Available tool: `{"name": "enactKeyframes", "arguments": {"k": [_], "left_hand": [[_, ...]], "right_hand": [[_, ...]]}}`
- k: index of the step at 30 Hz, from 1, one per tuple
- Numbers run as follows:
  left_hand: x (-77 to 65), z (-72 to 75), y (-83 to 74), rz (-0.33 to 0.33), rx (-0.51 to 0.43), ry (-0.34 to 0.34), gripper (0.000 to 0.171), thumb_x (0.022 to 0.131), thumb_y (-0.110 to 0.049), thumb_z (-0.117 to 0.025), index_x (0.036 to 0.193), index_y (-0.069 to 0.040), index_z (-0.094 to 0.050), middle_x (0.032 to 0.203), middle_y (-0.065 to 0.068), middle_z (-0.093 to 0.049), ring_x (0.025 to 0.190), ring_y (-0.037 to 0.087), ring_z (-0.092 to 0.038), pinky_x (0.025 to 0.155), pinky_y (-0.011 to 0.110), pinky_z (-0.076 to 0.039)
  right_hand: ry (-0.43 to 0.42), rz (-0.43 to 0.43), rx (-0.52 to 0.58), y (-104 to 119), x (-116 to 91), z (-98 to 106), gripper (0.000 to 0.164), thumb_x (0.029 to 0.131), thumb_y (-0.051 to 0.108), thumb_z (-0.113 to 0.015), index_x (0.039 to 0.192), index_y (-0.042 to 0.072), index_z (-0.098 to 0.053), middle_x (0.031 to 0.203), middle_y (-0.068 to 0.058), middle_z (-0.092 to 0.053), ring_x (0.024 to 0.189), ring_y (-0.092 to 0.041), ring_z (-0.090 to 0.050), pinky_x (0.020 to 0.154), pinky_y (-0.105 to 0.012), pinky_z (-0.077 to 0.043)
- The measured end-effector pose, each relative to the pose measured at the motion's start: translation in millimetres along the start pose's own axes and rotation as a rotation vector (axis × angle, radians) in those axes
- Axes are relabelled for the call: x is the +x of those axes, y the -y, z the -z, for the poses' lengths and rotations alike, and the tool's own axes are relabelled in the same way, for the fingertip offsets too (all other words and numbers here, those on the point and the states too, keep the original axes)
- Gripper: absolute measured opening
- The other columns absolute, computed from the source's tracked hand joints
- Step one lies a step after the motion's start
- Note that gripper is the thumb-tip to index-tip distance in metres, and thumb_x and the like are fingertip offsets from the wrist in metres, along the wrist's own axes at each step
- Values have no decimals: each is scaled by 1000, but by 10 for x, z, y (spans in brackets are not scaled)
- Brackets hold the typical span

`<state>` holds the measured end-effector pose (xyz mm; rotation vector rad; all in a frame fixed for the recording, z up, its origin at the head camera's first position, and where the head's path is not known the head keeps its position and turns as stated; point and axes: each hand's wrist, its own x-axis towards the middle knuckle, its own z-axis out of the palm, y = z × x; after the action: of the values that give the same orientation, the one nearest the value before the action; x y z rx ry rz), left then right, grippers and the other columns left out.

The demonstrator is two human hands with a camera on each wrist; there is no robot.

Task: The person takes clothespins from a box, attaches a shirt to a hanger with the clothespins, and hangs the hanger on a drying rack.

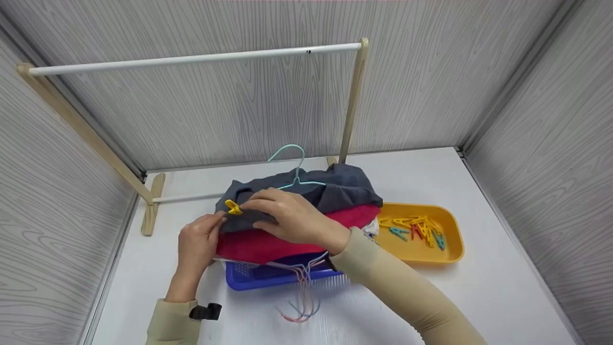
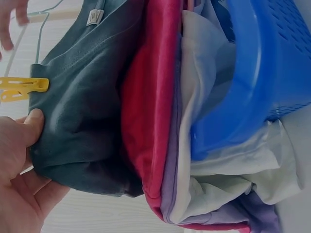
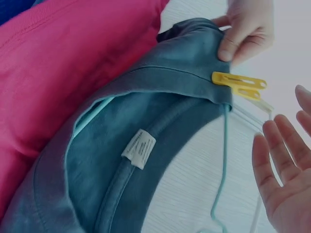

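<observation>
A dark grey-blue shirt point(image 1: 352, 184) lies on a pile of clothes, with a light teal hanger point(image 1: 297, 180) inside its neck. A yellow clothespin point(image 3: 238, 85) is clipped on the shirt's shoulder edge, beside the hanger wire. Just below that clip, my left hand point(image 1: 196, 242) pinches the shoulder fabric between thumb and fingers; the left wrist view shows the thumb point(image 2: 34, 127) on the cloth. My right hand point(image 1: 294, 218) hovers over the shirt close to the clothespin. Its fingers point(image 3: 286, 141) are extended, apart from the clip, and hold nothing.
Beneath the shirt, a red-pink garment point(image 1: 268, 247) and other clothes fill a blue basket point(image 1: 261, 283). Pink and blue hangers point(image 1: 300, 292) hang over its front. A yellow tray point(image 1: 455, 235) with several clothespins stands right. Behind is a rack with a white bar point(image 1: 191, 61).
</observation>
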<state>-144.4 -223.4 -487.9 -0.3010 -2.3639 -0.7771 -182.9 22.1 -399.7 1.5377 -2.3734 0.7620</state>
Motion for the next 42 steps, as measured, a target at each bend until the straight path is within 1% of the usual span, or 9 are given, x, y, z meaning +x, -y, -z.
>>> {"name": "enactKeyframes", "arguments": {"k": [4, 9, 16, 21, 24, 26, 31, 35, 42], "left_hand": [[-1, 16, 10, 40, -42, -6, 14, 86, -4, -74, 99, -1, -77, 84, 12, -73, 76, 32, -70, 66, 49, -53], [-4, 34, 13, 79, -80, -11, 15, 85, -2, -74, 99, 2, -76, 87, 15, -73, 80, 33, -70, 70, 48, -55], [-14, 30, 36, 92, -86, 4, 14, 85, -2, -74, 98, 3, -76, 88, 17, -73, 82, 35, -70, 72, 50, -55], [-16, 20, 40, 83, -49, 28, 13, 85, -5, -75, 97, 3, -76, 85, 16, -72, 79, 36, -70, 70, 51, -54], [-19, 16, 37, 91, -44, 42, 13, 86, -6, -74, 97, 2, -76, 85, 15, -72, 78, 35, -70, 69, 51, -54], [-19, 17, 32, 99, -50, 51, 13, 87, -6, -74, 97, 2, -76, 84, 15, -72, 77, 34, -70, 68, 51, -53], [-27, 11, 42, 118, -59, 61, 12, 87, -6, -74, 97, 1, -77, 85, 14, -73, 78, 34, -70, 68, 51, -53], [-34, 13, 39, 110, -50, 64, 13, 87, -6, -74, 97, 1, -77, 87, 14, -73, 80, 35, -70, 70, 52, -53], [-39, 7, 35, 108, -39, 73, 14, 87, -6, -74, 98, 1, -76, 89, 16, -73, 82, 35, -70, 72, 52, -54]], "right_hand": [[49, -13, 46, -26, -181, 105, 30, 94, 21, -68, 123, 11, -67, 121, -3, -62, 114, -13, -57, 97, -23, -44], [135, -89, 100, -124, -457, 246, 31, 93, 22, -70, 123, 13, -67, 121, -1, -62, 116, -14, -55, 99, -28, -44], [112, -168, 194, -382, -856, 460, 27, 94, 19, -69, 119, 10, -69, 115, -2, -65, 107, -14, -59, 93, -31, -49], [136, -266, 186, -533, -1091, 637, 23, 95, 15, -67, 117, 10, -69, 112, -1, -66, 101, -18, -62, 86, -34, -53], [121, -326, 187, -640, -1222, 759, 22, 95, 12, -66, 116, 9, -70, 111, -3, -67, 99, -18, -62, 85, -35, -53], [103, -366, 163, -711, -1308, 849, 21, 95, 10, -66, 116, 9, -70, 110, -5, -67, 97, -17, -61, 84, -35, -53], [61, -467, 70, -917, -1513, 1033, 22, 92, 1, -68, 113, 5, -71, 105, -8, -68, 92, -19, -63, 81, -43, -54], [71, -560, 42, -1110, -1664, 1082, 23, 91, -1, -68, 113, 2, -70, 105, -10, -69, 92, -25, -65, 83, -48, -53], [158, -746, 51, -1410, -1890, 1027, 24, 93, 4, -66, 117, 0, -68, 109, -16, -68, 95, -30, -64, 87, -49, -52]]}}
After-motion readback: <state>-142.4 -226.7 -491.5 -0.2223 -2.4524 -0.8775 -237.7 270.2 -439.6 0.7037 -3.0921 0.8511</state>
